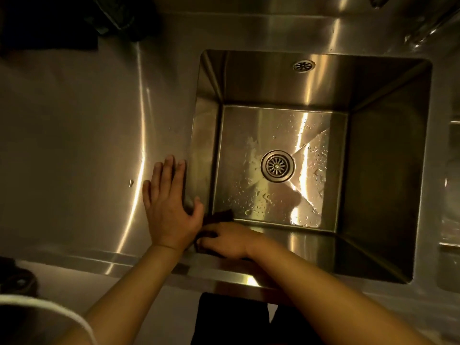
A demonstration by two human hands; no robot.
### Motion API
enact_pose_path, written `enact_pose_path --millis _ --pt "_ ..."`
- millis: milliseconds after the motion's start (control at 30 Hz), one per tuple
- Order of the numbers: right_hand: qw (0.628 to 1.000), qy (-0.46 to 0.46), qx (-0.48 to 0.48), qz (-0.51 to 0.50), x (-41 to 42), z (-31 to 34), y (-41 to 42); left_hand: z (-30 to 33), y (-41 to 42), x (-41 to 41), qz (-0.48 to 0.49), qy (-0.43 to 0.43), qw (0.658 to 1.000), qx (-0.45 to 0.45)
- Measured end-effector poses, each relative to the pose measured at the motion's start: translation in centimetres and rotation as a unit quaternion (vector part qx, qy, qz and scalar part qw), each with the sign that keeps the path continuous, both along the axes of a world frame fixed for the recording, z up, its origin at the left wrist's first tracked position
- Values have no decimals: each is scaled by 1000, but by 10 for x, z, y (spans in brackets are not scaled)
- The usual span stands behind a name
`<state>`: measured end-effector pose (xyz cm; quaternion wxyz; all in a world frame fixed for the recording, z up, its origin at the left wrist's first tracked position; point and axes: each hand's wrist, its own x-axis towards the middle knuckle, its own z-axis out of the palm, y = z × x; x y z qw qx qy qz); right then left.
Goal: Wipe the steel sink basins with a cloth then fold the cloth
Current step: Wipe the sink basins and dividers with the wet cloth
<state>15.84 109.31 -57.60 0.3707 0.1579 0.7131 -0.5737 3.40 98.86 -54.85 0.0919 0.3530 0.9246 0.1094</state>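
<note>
Steel everywhere: single deep sink basin (388, 170) in view, set in a steel counter (74, 145). My left hand (169, 207) lies flat on the counter at the basin's left rim, fingers straight and spread, thumb over the edge, holding nothing. My right hand (227, 241) is inside the basin at the near-left corner, fingers curled onto a dark cloth (219, 216) and pressing it against the near wall; part of the cloth sticks out toward the basin floor, the rest is hidden under the hand. The two hands nearly touch at the corner, and the left thumb partly blocks my view of the cloth edge.

Around: round drain strainer (277, 165) mid-floor, well apart from the cloth. Water droplets (258, 195) scattered over the floor, between drain and cloth. Overflow grille (303, 66) high on the far wall. Dark, unclear objects (49, 23) at the counter's far-left corner; can't tell what they are. Blurred faucet-like part (428, 28) top right. Edge of something steel (450, 265) at far right; can't tell if it's a second basin.
</note>
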Motion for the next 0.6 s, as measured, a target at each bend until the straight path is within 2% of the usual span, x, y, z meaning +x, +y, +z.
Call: enact_pose_path --millis 233,433,600 --pt "996 -90 25 4 14 -34 18 5 2 2 0 -4 1000 -14" --pt "974 -212 70 26 88 -60 72 0 2 2 0 12 1000 -18" --pt "963 -248 107 19 133 -53 97 0 1 2 4 15 1000 -13"
